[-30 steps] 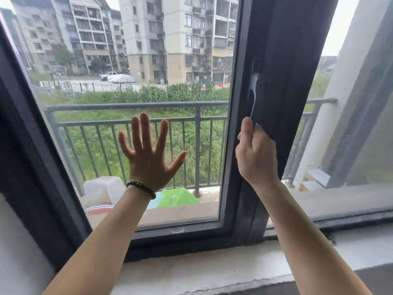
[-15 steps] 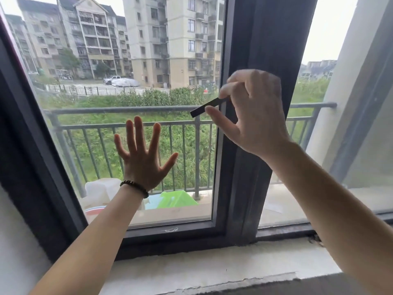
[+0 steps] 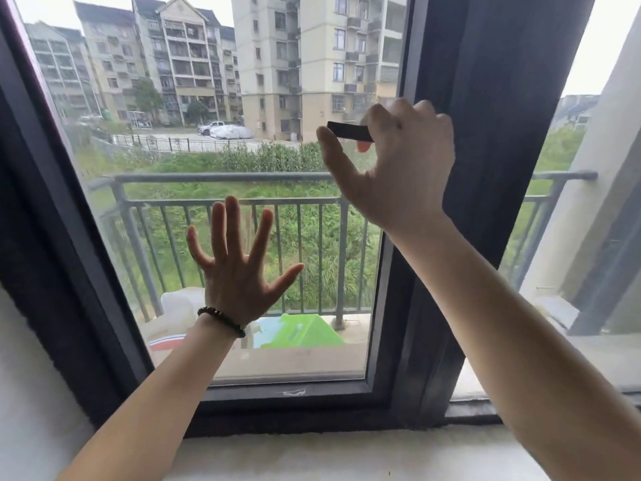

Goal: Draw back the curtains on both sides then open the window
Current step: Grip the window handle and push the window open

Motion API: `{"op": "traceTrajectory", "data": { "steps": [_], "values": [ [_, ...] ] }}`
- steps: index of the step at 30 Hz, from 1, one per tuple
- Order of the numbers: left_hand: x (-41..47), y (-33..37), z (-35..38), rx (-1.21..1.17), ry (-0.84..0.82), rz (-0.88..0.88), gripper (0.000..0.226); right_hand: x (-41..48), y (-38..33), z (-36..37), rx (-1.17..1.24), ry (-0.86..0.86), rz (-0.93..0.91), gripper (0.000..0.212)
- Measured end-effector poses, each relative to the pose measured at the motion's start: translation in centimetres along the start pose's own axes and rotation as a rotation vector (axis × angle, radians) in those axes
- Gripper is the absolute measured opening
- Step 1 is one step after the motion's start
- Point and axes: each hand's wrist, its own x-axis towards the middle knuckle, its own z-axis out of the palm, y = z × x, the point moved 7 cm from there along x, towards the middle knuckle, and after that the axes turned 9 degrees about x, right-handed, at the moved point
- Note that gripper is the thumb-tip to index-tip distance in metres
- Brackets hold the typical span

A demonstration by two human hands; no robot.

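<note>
A dark-framed window sash (image 3: 392, 307) fills the view, its glass pane on the left. My right hand (image 3: 399, 164) grips the dark window handle (image 3: 347, 130), which points left, level, over the glass. My left hand (image 3: 236, 269) is spread flat against the glass lower down, a bead bracelet at its wrist. To the right of the thick dark upright there is a gap where the outside shows. No curtain is in view.
A pale sill (image 3: 329, 453) runs along the bottom. Outside stand a grey balcony railing (image 3: 222, 177), a green bin (image 3: 305, 329) and white containers (image 3: 177, 308) on the balcony floor. A pale pillar (image 3: 589, 168) rises at the right.
My right hand took the handle and turned it from hanging down to pointing left. The left hand stayed pressed on the glass.
</note>
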Motion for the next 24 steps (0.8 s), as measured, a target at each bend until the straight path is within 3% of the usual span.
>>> {"op": "traceTrajectory", "data": {
  "steps": [5, 9, 17, 20, 24],
  "values": [
    [0.0, 0.3, 1.0, 0.069, 0.105, 0.006, 0.098, 0.2, 0.6, 0.8, -0.055, 0.320, -0.057, 0.060],
    [0.8, 0.2, 2.4, 0.114, 0.105, -0.002, 0.099, 0.1, 2.1, 3.3, 0.034, 0.432, -0.007, 0.058],
    [2.6, -0.2, 6.7, 0.170, -0.011, -0.047, 0.095, -1.0, 5.0, 11.2, 0.172, 0.227, 0.348, 0.045],
    [3.0, -0.3, 7.4, 0.155, -0.032, -0.042, 0.094, -0.8, 5.4, 12.9, 0.244, 0.157, 0.383, 0.044],
    [3.2, -0.3, 7.9, 0.166, -0.046, -0.028, 0.097, -0.6, 6.1, 13.8, 0.273, 0.232, 0.367, 0.042]
  ]
}}
